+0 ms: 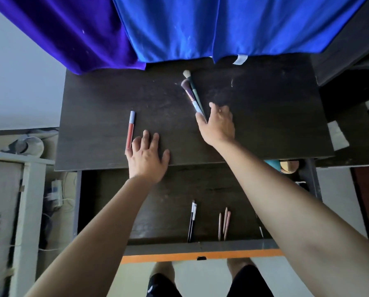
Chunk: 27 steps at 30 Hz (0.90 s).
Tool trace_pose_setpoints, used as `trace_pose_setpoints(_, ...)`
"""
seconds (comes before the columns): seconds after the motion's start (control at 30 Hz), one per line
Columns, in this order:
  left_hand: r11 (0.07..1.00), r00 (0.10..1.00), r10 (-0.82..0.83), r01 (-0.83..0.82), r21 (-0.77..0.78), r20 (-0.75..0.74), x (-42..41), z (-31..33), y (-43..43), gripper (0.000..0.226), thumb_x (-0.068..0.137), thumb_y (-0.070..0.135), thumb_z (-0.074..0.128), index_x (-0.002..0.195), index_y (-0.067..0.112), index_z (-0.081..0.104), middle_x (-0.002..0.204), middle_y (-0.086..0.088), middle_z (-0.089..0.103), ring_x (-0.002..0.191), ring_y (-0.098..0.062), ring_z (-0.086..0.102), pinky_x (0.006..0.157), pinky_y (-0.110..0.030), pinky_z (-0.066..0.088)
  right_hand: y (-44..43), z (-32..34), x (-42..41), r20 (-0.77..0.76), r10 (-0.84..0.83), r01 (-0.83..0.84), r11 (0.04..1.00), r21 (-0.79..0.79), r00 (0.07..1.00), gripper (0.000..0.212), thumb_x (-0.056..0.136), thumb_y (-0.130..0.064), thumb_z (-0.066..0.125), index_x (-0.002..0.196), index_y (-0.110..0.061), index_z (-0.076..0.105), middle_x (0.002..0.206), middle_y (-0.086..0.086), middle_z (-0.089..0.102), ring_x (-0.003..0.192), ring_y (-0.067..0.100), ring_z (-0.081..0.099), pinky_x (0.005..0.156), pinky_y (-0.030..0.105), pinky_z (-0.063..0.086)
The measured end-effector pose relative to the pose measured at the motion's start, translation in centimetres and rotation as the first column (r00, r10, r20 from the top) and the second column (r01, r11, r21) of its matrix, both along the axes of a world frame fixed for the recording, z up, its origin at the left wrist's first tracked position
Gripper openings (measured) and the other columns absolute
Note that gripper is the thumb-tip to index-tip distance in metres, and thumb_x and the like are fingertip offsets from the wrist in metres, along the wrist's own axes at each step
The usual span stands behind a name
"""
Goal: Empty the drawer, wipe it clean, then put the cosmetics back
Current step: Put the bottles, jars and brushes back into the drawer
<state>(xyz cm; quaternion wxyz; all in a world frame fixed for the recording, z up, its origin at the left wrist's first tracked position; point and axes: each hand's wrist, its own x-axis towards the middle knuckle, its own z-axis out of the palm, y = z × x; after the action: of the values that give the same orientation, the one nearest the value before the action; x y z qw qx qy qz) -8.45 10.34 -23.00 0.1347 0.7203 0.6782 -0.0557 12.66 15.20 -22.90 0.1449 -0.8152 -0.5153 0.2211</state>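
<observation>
We have the drawer (157,211) standing open at 6 o'clock below the desk (265,125), and we judge the emptying only part done. A lip gloss tube (130,129) lies at 9 o'clock on the desk and two large brushes (191,93) lie toward 12, probably set apart to keep each kind sorted. Our left hand (147,155) lies flat, grip apart, its outer finger just beside the tube's near end. Our right hand (217,123) covers the ends of the brush handles; whether its grip pinches them or merely rests on them, we cannot tell. In the drawer lie black-and-white brushes (192,219) and pink sticks (224,221). Our right forearm hides the drawer's 3 o'clock side, where rounded sponges (286,166) under the desk edge are only half seen
</observation>
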Motion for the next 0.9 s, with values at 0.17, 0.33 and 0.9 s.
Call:
trace_pose_setpoints(0.17,1.0,0.999,-0.029,0.028,-0.01,-0.027,-0.4,-0.5,-0.1,0.066,0.095,0.058,0.03,0.153,0.028,0.019,0.162,-0.002,0.013,0.144,-0.028,0.016,0.115,-0.051,0.017,4.6,-1.4,-0.6,-0.118,-0.086,0.099,0.989,0.108,0.989,0.055,0.091,-0.062,0.049,0.129,-0.024,0.06,0.12,0.012,0.055,0.115,0.032,0.052,0.099,0.038,0.041)
trace_pose_setpoints(0.33,0.998,0.997,-0.06,0.059,-0.024,-0.04,-0.6,-0.4,-0.1,0.066,0.097,0.06,0.026,0.154,0.029,0.016,0.163,-0.002,0.011,0.144,-0.029,0.015,0.114,-0.051,0.017,6.1,-1.2,-0.4,-0.135,-0.063,0.077,0.992,0.099,0.989,0.035,0.08,-0.056,0.068,0.102,-0.029,0.071,0.108,0.006,0.058,0.104,0.028,0.057,0.089,0.034,0.046)
trace_pose_setpoints(0.9,0.955,0.967,0.203,-0.231,0.184,0.157,-3.5,1.2,3.1,0.069,0.083,0.041,0.067,0.14,0.014,0.041,0.142,-0.017,0.037,0.122,-0.04,0.037,0.098,-0.05,0.035,-4.8,-0.8,0.6,-0.192,-0.013,0.012,1.0,-0.008,0.981,0.032,0.077,-0.05,0.078,0.092,-0.023,0.072,0.081,-0.005,0.068,0.073,0.013,0.063,0.064,0.029,0.047)
